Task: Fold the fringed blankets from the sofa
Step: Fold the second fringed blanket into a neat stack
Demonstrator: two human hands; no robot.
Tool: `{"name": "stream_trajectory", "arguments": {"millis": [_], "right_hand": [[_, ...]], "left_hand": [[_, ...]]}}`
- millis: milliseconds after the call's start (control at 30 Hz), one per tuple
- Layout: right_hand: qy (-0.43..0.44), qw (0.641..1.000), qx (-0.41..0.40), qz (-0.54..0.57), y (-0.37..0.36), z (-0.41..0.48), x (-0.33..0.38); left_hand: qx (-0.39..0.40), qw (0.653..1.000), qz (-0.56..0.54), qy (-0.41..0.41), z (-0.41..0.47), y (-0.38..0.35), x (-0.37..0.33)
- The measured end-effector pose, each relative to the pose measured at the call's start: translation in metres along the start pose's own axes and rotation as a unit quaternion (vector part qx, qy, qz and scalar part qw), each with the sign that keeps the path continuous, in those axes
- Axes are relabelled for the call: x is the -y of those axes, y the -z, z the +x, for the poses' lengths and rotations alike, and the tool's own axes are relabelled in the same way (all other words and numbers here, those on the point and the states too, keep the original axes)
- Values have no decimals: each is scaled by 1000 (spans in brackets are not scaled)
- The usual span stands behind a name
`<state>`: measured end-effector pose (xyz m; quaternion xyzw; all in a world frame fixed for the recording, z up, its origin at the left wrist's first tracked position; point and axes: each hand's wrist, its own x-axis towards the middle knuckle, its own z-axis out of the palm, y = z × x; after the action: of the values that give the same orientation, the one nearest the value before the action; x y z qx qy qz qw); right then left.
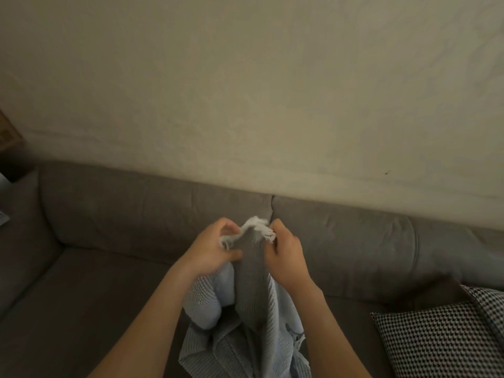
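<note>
The fringed edge of the pale blanket [245, 309] is pinched by both hands, left [211, 248] and right [286, 255], above the sofa [109, 268]; no fold is made yet.

I lose the lower part of the blanket [253, 309] past the bottom edge, and the checked cushion [436, 342] runs off the right corner. The brown thing [8, 137] at the left edge is cut too short to name — the speck [386, 173] on the wall [245, 91] too small.
</note>
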<state>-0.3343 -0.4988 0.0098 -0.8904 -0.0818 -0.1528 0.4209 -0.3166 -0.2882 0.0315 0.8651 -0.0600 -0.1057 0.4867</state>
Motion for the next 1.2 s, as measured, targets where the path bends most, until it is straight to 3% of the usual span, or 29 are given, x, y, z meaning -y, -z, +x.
{"name": "stream_trajectory", "arguments": {"millis": [67,167,367,667,933,1067,1200], "right_hand": [[43,999,-4,-6,2,5,11],[67,998,7,19,3,5,22],[84,996,-6,12,4,-4,23],[29,994,80,-67,18,-7,30],[-75,957,229,-159,3,-17,6],[-149,940,239,-193,2,-30,-16],[-208,931,224,-199,5,-37,-21]], "left_hand": [[63,997,-46,-18,-10,-10,-9],[82,992,-92,-40,-16,-21,-14],[67,995,9,-77,-15,-19,-17],[-170,983,41,-51,-8,-13,-11],[-249,967,-44,-12,-7,2,-6],[-315,935,-155,45,-5,11,-2],[-336,919,-196,70,-4,8,-1]]}}
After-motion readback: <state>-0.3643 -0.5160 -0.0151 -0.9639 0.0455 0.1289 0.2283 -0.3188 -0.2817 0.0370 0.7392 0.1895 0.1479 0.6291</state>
